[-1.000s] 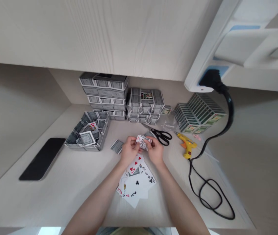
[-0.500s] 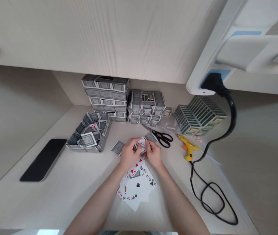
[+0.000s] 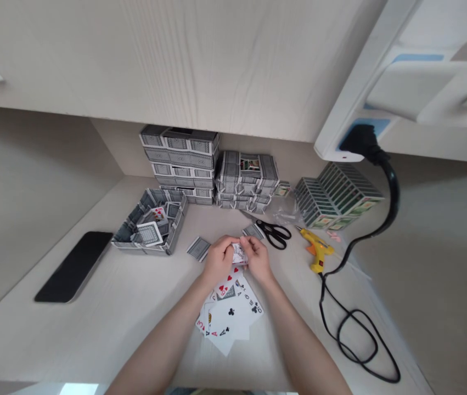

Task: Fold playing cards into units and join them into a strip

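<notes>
Between my left hand (image 3: 219,257) and my right hand (image 3: 256,255) is a playing card (image 3: 239,254), its printed face partly showing. Fingers of both hands close on its sides and hide its edges. Just below, loose playing cards (image 3: 237,312) lie overlapped between my forearms, most of them face up. One card with a grey patterned back (image 3: 198,249) rests to the left of my left hand. Another grey-backed card (image 3: 253,231) lies beyond my right hand, beside black-handled scissors (image 3: 274,233).
Left stands an open box made of cards (image 3: 167,241) with loose cards inside; a phone (image 3: 72,267) lies beside it. Stacked card boxes (image 3: 184,159) and card packs (image 3: 336,192) line the back. A yellow glue gun (image 3: 318,249) and its black cable (image 3: 356,312) are right.
My fingers have shifted on the card, and it is turned so that its face looks different. My two hands have drawn slightly closer together at the top. The view has moved slightly.
</notes>
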The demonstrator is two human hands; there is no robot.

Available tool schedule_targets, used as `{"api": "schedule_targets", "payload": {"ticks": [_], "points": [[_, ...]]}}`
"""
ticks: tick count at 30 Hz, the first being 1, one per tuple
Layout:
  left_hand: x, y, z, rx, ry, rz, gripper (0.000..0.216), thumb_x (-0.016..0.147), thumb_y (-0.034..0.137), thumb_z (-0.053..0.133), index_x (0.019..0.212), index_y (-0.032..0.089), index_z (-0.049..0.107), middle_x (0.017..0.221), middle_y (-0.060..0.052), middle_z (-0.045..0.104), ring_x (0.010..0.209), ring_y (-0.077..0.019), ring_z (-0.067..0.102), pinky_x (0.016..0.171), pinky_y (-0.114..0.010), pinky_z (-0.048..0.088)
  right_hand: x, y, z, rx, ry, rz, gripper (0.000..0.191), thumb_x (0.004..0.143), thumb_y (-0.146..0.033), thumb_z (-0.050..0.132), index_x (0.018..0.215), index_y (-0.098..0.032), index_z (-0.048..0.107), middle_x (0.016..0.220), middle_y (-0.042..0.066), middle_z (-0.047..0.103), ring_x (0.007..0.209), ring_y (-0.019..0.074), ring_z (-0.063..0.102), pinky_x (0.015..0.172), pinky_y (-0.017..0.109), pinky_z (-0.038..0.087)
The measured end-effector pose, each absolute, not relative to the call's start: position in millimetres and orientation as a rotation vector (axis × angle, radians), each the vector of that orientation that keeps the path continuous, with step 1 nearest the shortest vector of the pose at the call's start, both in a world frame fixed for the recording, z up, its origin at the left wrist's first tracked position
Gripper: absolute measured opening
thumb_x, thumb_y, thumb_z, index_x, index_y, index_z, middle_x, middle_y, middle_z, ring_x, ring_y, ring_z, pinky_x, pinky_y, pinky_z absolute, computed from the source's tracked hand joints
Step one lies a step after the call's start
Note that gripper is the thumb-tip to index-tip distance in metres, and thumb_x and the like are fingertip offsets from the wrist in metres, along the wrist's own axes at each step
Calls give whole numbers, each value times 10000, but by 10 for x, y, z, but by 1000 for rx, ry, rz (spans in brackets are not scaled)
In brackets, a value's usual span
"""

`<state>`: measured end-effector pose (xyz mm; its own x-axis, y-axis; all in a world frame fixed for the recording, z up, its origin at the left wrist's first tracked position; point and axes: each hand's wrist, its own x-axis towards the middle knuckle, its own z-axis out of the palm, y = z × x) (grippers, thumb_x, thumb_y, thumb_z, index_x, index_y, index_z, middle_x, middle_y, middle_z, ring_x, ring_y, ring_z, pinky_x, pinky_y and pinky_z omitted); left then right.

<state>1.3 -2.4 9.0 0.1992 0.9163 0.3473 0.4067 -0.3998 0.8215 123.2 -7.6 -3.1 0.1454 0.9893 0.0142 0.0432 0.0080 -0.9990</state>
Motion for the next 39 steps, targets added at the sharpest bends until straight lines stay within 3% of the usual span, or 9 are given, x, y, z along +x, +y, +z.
{"api": "schedule_targets", "payload": {"ticks": [7,12,19,24,29,39], "points": [[15,-10,103,1713,1317,1185,329,817,154,382,1113,204,515,896,-16,642,725,-117,580,670,-225,450,1235,-59,-78,-1274,-1070,1086,342,752,-522,514,834,-190,510,515,-58,472,347,98,435,287,214,365],[11,-3,87,1650,1271,1165,241,823,187,371,942,186,580,818,-7,646,709,-122,583,651,-217,452,1229,-55,-94,-1307,-1102,1040,328,775,-512,481,845,-192,500,528,-52,483,366,109,454,303,220,370],[35,25,40,1724,1407,1168,172,795,307,507,871,182,597,786,-18,653,682,-127,591,641,-231,463,1268,-80,-86,-1407,-1443,596,231,822,-403,444,851,-187,519,580,-24,543,490,122,496,479,231,409],[11,26,58,1878,1375,1241,178,814,294,501,867,199,642,858,-34,677,802,-145,620,747,-263,478,1306,-88,-69,-1413,-1514,498,225,815,-404,467,792,-195,545,618,7,605,534,141,553,526,243,429],[7,1,53,2042,1405,1185,213,833,273,472,944,221,646,906,-27,691,813,-148,637,755,-270,491,1320,-98,-43,-1370,-1507,382,204,826,-324,460,739,-196,592,714,39,645,667,165,579,643,277,445],[14,-59,35,2303,1378,1205,229,843,259,452,887,197,669,728,-24,703,634,-127,634,629,-230,471,1325,-89,-97,-1296,-1311,536,187,792,-274,509,639,-180,561,635,-4,591,612,137,533,607,257,418]]}}
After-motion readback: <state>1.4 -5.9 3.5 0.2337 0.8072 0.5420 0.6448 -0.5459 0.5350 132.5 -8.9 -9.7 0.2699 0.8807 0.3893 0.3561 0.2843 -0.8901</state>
